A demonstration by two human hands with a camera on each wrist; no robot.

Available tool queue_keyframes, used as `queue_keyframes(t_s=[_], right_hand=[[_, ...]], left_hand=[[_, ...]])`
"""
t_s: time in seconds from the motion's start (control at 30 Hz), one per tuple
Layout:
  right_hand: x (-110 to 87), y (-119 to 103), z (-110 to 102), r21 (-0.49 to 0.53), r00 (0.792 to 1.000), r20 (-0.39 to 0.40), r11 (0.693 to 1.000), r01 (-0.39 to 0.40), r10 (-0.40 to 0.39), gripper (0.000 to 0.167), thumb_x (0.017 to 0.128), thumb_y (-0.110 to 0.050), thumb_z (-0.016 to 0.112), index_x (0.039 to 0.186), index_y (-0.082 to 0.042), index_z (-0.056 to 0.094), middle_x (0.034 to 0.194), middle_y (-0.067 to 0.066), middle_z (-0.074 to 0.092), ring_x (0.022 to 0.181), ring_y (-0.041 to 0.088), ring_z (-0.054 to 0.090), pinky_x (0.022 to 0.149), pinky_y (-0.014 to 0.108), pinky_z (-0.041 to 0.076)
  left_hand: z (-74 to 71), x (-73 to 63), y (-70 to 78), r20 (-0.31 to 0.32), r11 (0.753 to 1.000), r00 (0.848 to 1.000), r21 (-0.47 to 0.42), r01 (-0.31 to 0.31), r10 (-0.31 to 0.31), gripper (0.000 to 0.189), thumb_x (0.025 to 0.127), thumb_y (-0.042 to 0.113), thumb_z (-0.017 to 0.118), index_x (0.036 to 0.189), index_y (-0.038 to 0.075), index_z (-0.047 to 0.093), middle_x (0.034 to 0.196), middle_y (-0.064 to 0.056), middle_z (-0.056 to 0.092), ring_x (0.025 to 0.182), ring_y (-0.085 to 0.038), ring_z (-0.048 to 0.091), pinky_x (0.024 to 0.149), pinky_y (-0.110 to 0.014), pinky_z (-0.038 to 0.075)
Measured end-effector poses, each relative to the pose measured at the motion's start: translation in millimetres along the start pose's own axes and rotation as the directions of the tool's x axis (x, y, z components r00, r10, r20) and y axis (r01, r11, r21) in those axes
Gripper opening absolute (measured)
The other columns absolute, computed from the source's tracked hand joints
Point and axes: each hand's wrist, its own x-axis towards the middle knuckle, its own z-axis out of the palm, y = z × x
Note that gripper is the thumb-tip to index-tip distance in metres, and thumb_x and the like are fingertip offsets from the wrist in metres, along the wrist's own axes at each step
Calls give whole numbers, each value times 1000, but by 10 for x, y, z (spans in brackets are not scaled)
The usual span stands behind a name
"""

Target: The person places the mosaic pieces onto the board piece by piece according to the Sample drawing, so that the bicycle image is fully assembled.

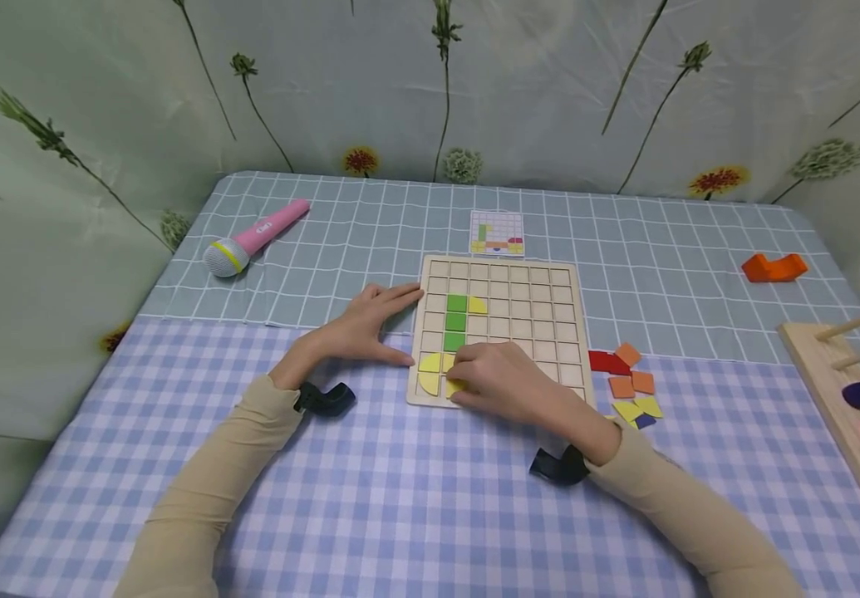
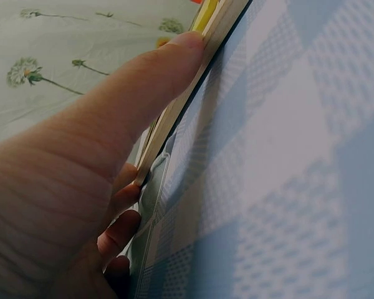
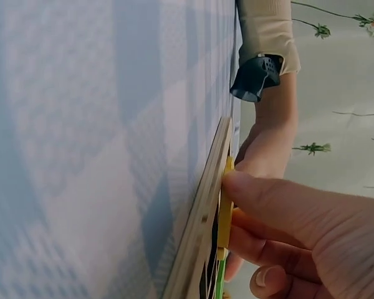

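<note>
A wooden grid board (image 1: 562,291) lies on the table. My left hand (image 1: 358,328) is at its left side, fingers extended, with the fingertips at the edge and the thumb by the lower left corner. Over the lower part of the board, my right hand (image 1: 504,384) pinches a yellow quarter-circle tile (image 3: 225,215) between thumb and fingers, partly hidden by them. Yellow quarter-circle tiles (image 1: 428,382) sit left of it. Three green square tiles (image 1: 455,321) form a column above, and another yellow quarter-circle (image 1: 478,306) lies to their right.
A pattern card (image 1: 500,223) lies behind the board. Loose orange tiles (image 1: 621,387), red tiles (image 1: 607,362) and yellow tiles (image 1: 627,410) are to its right. A pink toy microphone (image 1: 268,231), an orange curved block (image 1: 774,268) and a wooden bead frame (image 1: 822,399) stand farther out.
</note>
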Motion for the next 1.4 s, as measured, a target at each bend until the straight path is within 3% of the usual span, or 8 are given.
queue_keyframes(t_s=[0.23, 0.53, 1.03, 1.4], right_hand=[[6, 3, 44, -8, 999, -47, 1000, -1, 1, 8, 80, -23, 73, 84, -16, 74, 75, -5, 61, 63, 5, 47, 55, 16, 38], [10, 8, 89, 28, 993, -115, 1000, 12, -9, 11, 79, -21, 74, 87, -14, 75, 80, -3, 65, 68, 6, 55, 61, 20, 46], [-6, 36, 42, 57, 992, -126, 998, 5, 2, 9, 79, -17, 73, 86, -13, 74, 82, -3, 66, 71, 6, 59, 64, 22, 48], [-47, 102, -36, 110, 992, -90, 990, -83, 93, 9, 83, -10, 67, 87, -12, 74, 85, -2, 69, 78, 9, 63, 72, 28, 52]], left_hand=[[8, 6, -15, -1, 1000, 1000, -6, 10, -10, 100, 70, 46, 79, 149, 14, 27, 157, -4, 23, 115, -25, 33, 96, -44, 28], [1, 9, -12, -1, 1000, 1000, 0, -4, 4, 101, 70, 46, 79, 149, 14, 26, 157, -5, 22, 114, -25, 33, 96, -43, 27], [-2, 9, -19, 7, 1000, 1000, -11, 4, -4, 100, 70, 45, 79, 150, 14, 26, 158, -5, 22, 113, -24, 33, 95, -43, 27], [-7, 5, -2, -2, 1000, 1000, 5, -7, 7, 101, 69, 44, 80, 149, 13, 26, 157, -6, 24, 116, -26, 34, 96, -44, 28]])
